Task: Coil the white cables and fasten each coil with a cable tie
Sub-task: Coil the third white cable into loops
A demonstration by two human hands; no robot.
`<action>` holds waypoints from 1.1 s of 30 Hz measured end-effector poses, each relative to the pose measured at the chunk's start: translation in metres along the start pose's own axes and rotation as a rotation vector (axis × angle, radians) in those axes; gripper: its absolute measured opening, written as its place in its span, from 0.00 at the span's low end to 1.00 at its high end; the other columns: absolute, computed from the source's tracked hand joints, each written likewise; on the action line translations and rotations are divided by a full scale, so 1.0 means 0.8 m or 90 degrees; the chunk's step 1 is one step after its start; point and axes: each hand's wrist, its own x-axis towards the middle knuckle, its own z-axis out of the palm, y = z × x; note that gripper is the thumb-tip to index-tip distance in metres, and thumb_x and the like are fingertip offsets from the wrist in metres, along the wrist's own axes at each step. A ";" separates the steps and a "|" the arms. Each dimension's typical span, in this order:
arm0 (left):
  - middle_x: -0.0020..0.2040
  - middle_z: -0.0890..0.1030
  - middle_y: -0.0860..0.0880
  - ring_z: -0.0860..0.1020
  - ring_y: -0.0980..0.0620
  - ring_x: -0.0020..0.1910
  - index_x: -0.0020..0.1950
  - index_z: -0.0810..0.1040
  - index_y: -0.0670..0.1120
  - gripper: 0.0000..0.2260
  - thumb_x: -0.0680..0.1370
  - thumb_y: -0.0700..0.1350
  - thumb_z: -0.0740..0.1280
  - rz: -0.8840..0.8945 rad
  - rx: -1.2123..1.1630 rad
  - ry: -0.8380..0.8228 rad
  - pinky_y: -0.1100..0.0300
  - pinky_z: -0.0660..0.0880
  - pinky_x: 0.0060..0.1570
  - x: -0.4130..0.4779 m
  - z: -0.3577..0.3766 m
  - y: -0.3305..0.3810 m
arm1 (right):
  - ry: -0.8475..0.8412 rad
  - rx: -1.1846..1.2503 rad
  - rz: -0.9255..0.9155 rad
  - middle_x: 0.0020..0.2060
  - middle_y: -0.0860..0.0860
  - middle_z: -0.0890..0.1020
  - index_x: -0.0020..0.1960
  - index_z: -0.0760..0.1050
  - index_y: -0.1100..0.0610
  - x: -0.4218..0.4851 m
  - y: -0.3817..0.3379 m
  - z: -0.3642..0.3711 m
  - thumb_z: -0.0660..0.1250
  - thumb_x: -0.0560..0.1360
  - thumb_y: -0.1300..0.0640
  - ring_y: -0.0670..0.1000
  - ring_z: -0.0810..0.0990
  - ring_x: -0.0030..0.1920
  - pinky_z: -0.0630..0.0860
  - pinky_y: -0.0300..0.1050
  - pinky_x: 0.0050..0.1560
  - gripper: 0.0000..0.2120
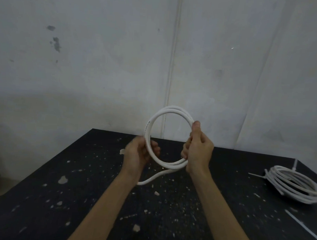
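Forming round upright loops, white cable point(155, 119) held by both hands.

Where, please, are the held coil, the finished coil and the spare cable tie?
held coil point(172, 109): head view, top arc.
finished coil point(295, 189): head view, near strands.
spare cable tie point(301, 223): head view, mid strap.

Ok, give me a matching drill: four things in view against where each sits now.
1 held coil
2 tied coil
3 loose cable tie
4 cable's free end

a flat on the table, near right
b gripped by left hand and right hand
c trailing below the left hand
d farther back at the right edge

Pairs: 1-b, 2-d, 3-a, 4-c
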 end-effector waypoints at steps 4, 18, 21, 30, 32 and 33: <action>0.35 0.77 0.46 0.77 0.50 0.31 0.49 0.77 0.42 0.13 0.82 0.48 0.57 0.136 0.324 -0.066 0.51 0.79 0.38 0.017 0.002 0.046 | -0.067 -0.061 -0.028 0.23 0.53 0.65 0.34 0.70 0.61 0.005 -0.001 0.000 0.61 0.78 0.46 0.47 0.62 0.20 0.62 0.37 0.21 0.21; 0.38 0.76 0.47 0.76 0.53 0.36 0.49 0.74 0.42 0.20 0.80 0.59 0.55 0.124 0.443 -0.023 0.53 0.76 0.44 0.012 0.019 0.034 | -0.048 -0.100 -0.111 0.24 0.57 0.64 0.33 0.68 0.63 0.010 -0.004 -0.007 0.62 0.76 0.42 0.52 0.64 0.22 0.65 0.41 0.22 0.26; 0.57 0.77 0.39 0.76 0.44 0.55 0.60 0.75 0.40 0.30 0.75 0.65 0.60 0.035 0.533 0.089 0.48 0.72 0.59 0.010 0.008 0.000 | 0.000 -0.029 -0.043 0.23 0.53 0.62 0.36 0.69 0.59 0.020 -0.013 -0.019 0.61 0.78 0.45 0.47 0.60 0.20 0.59 0.36 0.20 0.20; 0.64 0.70 0.36 0.70 0.41 0.65 0.72 0.61 0.39 0.26 0.79 0.50 0.62 -0.484 -0.263 0.193 0.49 0.62 0.68 -0.042 -0.017 -0.087 | 0.071 0.058 0.035 0.20 0.48 0.63 0.31 0.66 0.56 0.023 -0.005 -0.039 0.62 0.78 0.44 0.46 0.59 0.19 0.58 0.37 0.21 0.22; 0.56 0.75 0.37 0.75 0.41 0.58 0.70 0.64 0.38 0.21 0.81 0.48 0.60 -0.408 -0.362 0.217 0.49 0.67 0.64 -0.032 -0.012 -0.087 | 0.075 0.066 0.054 0.20 0.49 0.63 0.32 0.66 0.55 0.024 -0.004 -0.043 0.62 0.78 0.43 0.46 0.59 0.20 0.59 0.38 0.21 0.21; 0.52 0.76 0.39 0.76 0.42 0.53 0.68 0.66 0.38 0.18 0.81 0.47 0.59 -0.381 -0.385 0.254 0.49 0.69 0.62 -0.027 -0.010 -0.086 | 0.078 0.072 0.060 0.21 0.49 0.63 0.32 0.67 0.55 0.025 -0.003 -0.045 0.62 0.78 0.43 0.46 0.59 0.20 0.59 0.38 0.21 0.21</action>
